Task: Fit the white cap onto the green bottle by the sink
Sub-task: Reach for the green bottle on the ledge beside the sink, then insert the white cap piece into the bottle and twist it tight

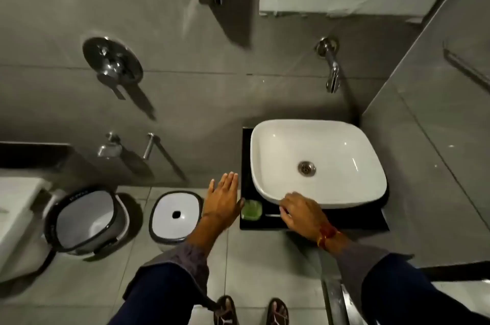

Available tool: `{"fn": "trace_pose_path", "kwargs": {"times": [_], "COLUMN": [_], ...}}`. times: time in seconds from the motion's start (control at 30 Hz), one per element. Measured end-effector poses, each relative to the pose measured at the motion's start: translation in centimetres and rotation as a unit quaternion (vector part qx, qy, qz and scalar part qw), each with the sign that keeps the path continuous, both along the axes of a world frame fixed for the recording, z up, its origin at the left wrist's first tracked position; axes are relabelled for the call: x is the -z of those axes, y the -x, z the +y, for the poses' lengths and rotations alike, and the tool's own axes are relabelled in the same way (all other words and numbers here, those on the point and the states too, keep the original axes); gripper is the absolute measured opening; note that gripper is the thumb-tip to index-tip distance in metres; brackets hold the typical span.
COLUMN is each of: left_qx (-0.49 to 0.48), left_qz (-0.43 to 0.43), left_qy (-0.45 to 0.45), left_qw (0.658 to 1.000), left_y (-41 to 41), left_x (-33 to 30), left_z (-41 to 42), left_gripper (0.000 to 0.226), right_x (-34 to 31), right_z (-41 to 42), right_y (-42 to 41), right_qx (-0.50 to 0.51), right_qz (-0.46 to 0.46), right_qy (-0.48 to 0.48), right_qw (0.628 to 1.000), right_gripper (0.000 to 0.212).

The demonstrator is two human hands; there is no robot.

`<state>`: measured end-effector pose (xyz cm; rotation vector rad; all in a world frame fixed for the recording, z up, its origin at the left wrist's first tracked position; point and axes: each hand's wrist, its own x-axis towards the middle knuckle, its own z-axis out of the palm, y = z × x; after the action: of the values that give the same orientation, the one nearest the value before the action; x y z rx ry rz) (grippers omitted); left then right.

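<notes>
The green bottle [251,209] stands on the black counter [344,221] at its front left corner, seen from above, just left of the white sink basin [267,186]. My left hand [222,198] hovers flat with fingers spread, its thumb beside the bottle's left side. My right hand [301,214] rests palm down on the counter right of the bottle, fingers curled over something I cannot make out. A thin pale object [273,215] lies between bottle and right hand. The white cap is not clearly visible.
A white bin with a black-rimmed lid [175,216] stands on the floor left of the counter, and an open bucket [84,220] further left. A wall tap [331,70] hangs above the basin. A toilet edge [16,208] shows at far left. My feet are below.
</notes>
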<state>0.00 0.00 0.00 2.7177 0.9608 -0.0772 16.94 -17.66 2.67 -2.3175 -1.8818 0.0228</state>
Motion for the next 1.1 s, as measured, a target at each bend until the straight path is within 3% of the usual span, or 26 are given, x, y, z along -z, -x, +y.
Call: {"fn": "trace_pose_path", "kwargs": {"times": [0.1,0.27,0.47,0.6,0.73,0.87,1.1], "left_qx": [0.007,0.006,0.010,0.005,-0.001,0.003,0.005], "left_qz": [0.040,0.026,-0.003,-0.010,0.002,0.006,0.008], "left_qy": [0.038,0.066,0.064,0.040,0.046,0.049,0.053], "left_qw": [0.998,0.997,0.998,0.999,0.999,0.999,0.999], "left_y": [1.1,1.7,1.4,1.3,1.6,1.5,1.3], "left_x": [2.9,5.9,8.1,8.6,9.2,9.0,8.3], "left_z": [-1.8,-3.2,-4.2,-4.6,-4.7,-4.9,-4.9], "left_gripper": [0.073,0.076,0.084,0.091,0.091,0.090,0.090], "right_x": [4.8,9.9,13.4,14.1,13.8,10.4,3.6], "right_z": [-2.7,-4.6,-3.3,-3.6,-4.5,-4.8,-1.8], "right_y": [-0.3,-2.4,-3.1,-2.9,-1.9,-1.0,0.2], "right_qx": [0.026,0.136,0.191,0.227,0.229,0.210,0.112], "right_qz": [0.018,0.031,0.029,0.047,0.173,0.288,0.305], "right_qy": [0.082,0.121,0.137,0.094,-0.024,-0.151,-0.192], "right_qw": [0.996,0.983,0.972,0.968,0.958,0.922,0.926], "right_gripper": [0.012,0.044,0.041,0.031,0.024,0.030,0.029]}}
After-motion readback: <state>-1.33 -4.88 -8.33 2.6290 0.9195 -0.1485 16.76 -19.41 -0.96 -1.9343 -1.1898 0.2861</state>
